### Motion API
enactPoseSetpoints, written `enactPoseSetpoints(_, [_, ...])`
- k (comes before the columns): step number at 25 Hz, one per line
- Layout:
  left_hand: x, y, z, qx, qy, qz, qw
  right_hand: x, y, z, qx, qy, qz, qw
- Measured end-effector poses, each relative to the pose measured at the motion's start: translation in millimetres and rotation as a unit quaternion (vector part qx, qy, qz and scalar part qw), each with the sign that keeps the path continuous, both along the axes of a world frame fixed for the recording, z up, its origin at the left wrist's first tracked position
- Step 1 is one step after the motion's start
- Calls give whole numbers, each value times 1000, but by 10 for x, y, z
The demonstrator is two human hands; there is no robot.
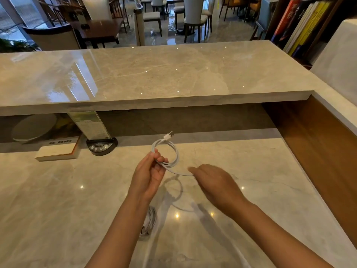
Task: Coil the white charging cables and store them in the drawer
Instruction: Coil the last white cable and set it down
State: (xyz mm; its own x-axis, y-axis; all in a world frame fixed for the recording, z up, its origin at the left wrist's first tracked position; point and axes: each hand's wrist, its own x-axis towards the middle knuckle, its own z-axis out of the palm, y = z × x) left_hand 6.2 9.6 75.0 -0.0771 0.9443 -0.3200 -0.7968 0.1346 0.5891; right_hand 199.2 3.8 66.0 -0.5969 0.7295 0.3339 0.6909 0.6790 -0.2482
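My left hand [149, 175] grips a white charging cable [173, 151] wound into a small loop, held above the marble desk. The cable's USB plug [168, 135] sticks up at the top of the loop. A loose strand runs from the loop to my right hand [214, 182], which is blurred and seems to hold that strand under its fingers. A second white cable [149, 222] lies coiled on the desk, partly hidden behind my left forearm. No drawer is in view.
The marble desk [58, 209] spreads around both hands. A book [58, 150] and a dark button panel with an acrylic sign [101, 146] stand at the back left. A raised counter [154, 74] runs behind, a wooden side wall [318, 151] on the right.
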Motion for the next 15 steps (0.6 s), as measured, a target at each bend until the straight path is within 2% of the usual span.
enactPoseSetpoints(3, [-85,-14,55,29,20,-22,999,262,67,-47,22,-42,-80,996])
enactPoseSetpoints(4, [-44,-40,57,35,24,-37,998,279,84,-10,-35,-37,-114,992])
enactPoseSetpoints(6, [59,-63,48,43,17,-55,997,237,103,44,-211,80,-177,958])
enactPoseSetpoints(8, [105,-63,50,47,11,-74,996,205,154,97,-350,266,-230,868])
enactPoseSetpoints(10, [120,-85,59,53,8,-102,993,206,248,150,-416,436,-287,745])
enactPoseSetpoints(12, [128,-120,15,47,10,-133,990,187,317,196,-469,517,-304,648])
enactPoseSetpoints(15, [123,-155,-67,56,3,-178,982,126,391,245,-510,556,-280,593])
